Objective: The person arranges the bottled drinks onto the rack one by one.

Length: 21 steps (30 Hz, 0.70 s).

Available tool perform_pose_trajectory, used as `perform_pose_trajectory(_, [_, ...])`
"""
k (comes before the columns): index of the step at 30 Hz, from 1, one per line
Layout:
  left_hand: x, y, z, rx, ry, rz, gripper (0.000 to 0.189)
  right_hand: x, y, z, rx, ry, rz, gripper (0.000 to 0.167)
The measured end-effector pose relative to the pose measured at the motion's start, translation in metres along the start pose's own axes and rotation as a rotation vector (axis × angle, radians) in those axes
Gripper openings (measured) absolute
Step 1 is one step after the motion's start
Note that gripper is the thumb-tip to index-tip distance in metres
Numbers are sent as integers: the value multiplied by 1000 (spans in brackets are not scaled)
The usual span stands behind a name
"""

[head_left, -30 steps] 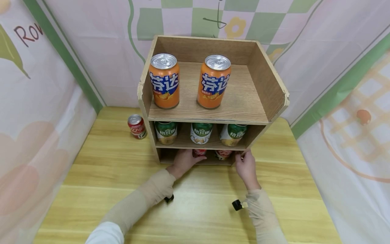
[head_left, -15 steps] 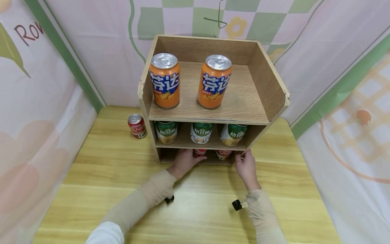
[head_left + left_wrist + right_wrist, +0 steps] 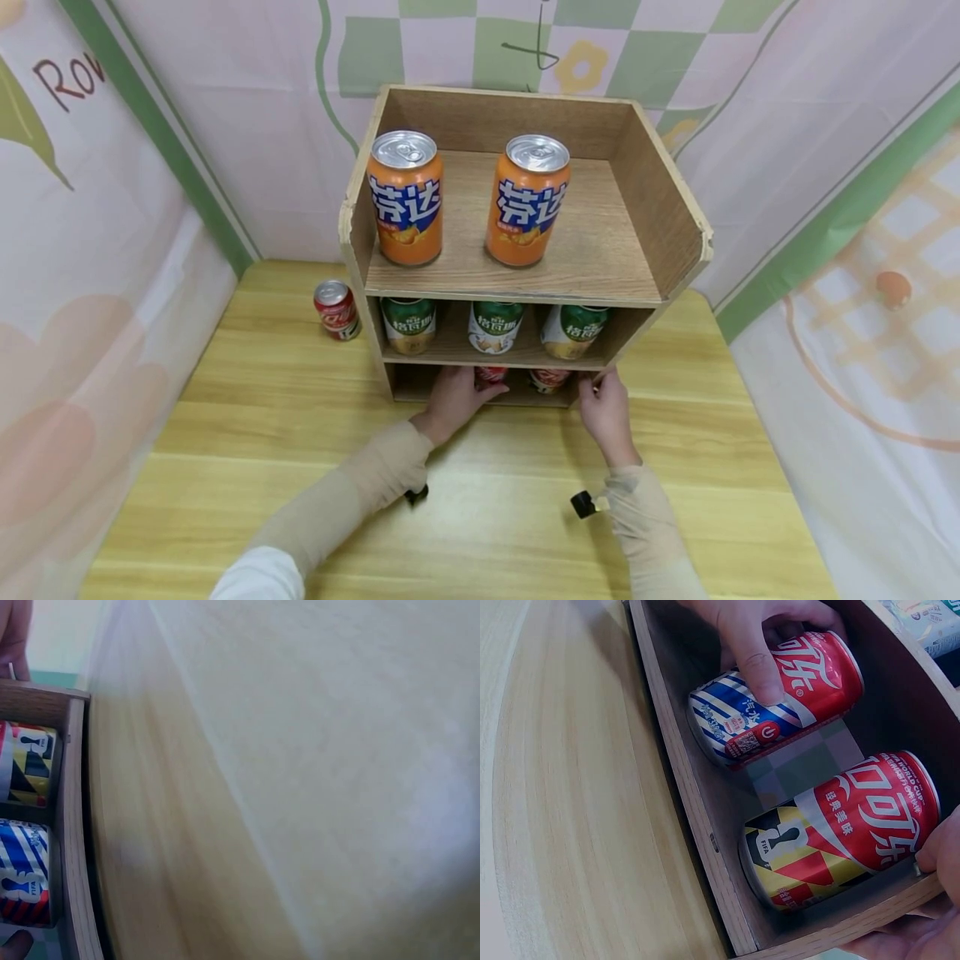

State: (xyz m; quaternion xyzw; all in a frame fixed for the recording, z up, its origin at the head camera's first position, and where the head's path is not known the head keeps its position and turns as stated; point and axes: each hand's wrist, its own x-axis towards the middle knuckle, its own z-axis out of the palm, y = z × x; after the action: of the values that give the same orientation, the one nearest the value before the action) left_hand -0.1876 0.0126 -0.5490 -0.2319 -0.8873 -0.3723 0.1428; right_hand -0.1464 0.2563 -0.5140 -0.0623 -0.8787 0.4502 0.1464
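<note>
On the bottom level of a small wooden shelf (image 3: 480, 289), my left hand (image 3: 453, 400) grips a red cola can (image 3: 492, 375). The right wrist view shows the thumb across that can's blue-and-white striped side. A second red cola can (image 3: 840, 829), with a yellow and black pattern, stands to its right, apart from it. My right hand (image 3: 606, 417) holds the shelf's right side panel (image 3: 870, 915), thumb inside and fingers outside. The thumb tip is close to the second can; whether they touch I cannot tell. The left wrist view catches only the shelf's edge and parts of both cans.
Two orange soda cans (image 3: 405, 200) stand on the top level, left and middle. Three green-topped cans (image 3: 497, 327) fill the middle level. Another red cola can (image 3: 337, 310) stands on the wooden table (image 3: 495, 533), left of the shelf. Printed curtains (image 3: 285, 150) hang around the table.
</note>
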Motion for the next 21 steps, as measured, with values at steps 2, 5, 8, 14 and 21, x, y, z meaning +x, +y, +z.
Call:
perform_pose_trajectory(2, [-1, 0, 0, -17, 8, 1, 86, 0, 0, 0, 0, 2, -3, 30])
perform_pose_trajectory(5, [-2, 0, -1, -45, 29, 8, 90, 0, 0, 0, 3, 2, -7, 31])
perform_pose_trajectory(8, [-4, -1, -2, -51, 48, 14, 91, 0, 0, -1, 6, -3, -9, 32])
perform_pose_trajectory(14, [-11, -5, -9, -40, 49, 26, 86, -1, -1, -2, 3, -19, 14, 32])
perform_pose_trajectory(21, [-23, -7, -21, -35, 24, 25, 83, -1, -2, -2, 12, -18, 11, 33])
